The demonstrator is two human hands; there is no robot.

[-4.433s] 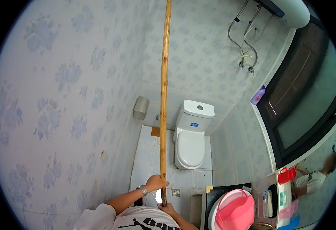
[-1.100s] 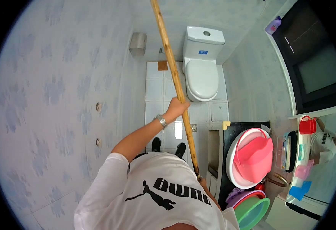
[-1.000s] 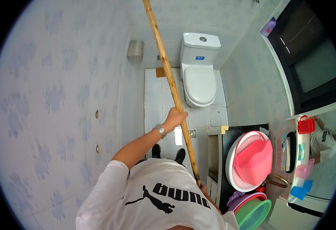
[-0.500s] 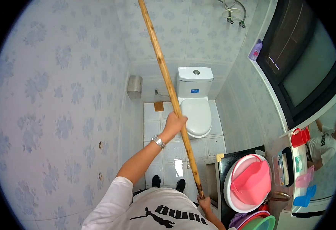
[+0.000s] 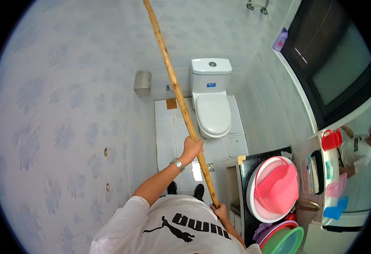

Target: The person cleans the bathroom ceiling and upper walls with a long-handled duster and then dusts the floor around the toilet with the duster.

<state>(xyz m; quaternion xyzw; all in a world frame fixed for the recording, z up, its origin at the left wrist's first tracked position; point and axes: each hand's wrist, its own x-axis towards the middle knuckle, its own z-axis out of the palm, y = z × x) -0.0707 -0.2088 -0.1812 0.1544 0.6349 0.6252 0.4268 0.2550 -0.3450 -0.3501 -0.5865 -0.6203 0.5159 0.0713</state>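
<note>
A long wooden pole (image 5: 175, 84) slants across the middle of the head view, from the top edge down to my waist. Around its lower middle, my left hand (image 5: 192, 148) is closed, with a metal watch on the wrist. My right hand (image 5: 220, 211) grips the bottom end of the pole near my shirt's hem. The pole's top end lies beyond the frame. Behind the pole stands a white toilet (image 5: 213, 114) with its lid down.
To the right, a dark counter (image 5: 246, 169) carries a white basin with a pink bucket (image 5: 278, 188) in it. Colored basins (image 5: 284, 241) are stacked below. A metal paper holder (image 5: 143, 83) juts from the left wall. On the window ledge stands a purple bottle (image 5: 280, 40).
The view has tilted downward, so the toilet sits higher in frame. My left hand is lower in the picture, and the pole's upper part has shifted left. Both hands keep their hold.
</note>
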